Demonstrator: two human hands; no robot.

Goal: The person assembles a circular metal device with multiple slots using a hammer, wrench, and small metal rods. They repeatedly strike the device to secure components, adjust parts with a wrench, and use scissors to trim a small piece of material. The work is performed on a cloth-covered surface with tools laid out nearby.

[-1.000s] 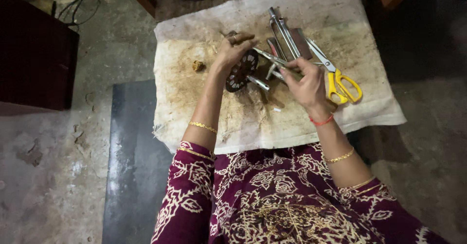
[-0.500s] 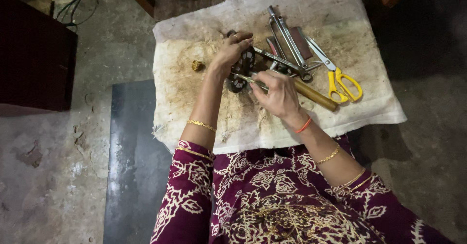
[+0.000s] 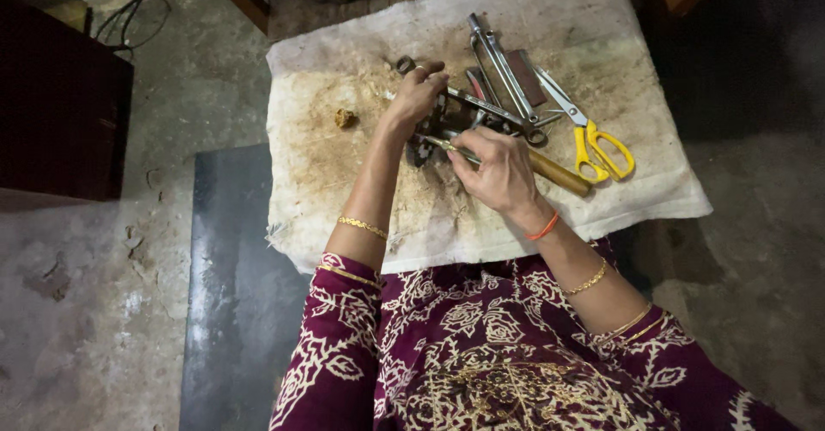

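- The right hand [image 3: 503, 173] has its fingers curled tight round a screwdriver [image 3: 516, 158]; its thin metal shaft points toward the table's far-left corner, and its smooth wooden handle trails toward the right edge.
- The left hand [image 3: 418, 94] clamps down with bent fingers on a dark, greasy metal part [image 3: 438, 126] near the table's middle.
- The screwdriver tip meets that part just beside the left fingers.
- A stained, rough white cloth [image 3: 344, 182] covers the table.
- Long steel wrenches [image 3: 503, 70] lie toward the far edge, roughly parallel.
- Yellow-handled scissors [image 3: 593, 143] lie near the right edge.
- A small brown lump [image 3: 345, 118] sits left of the hands.
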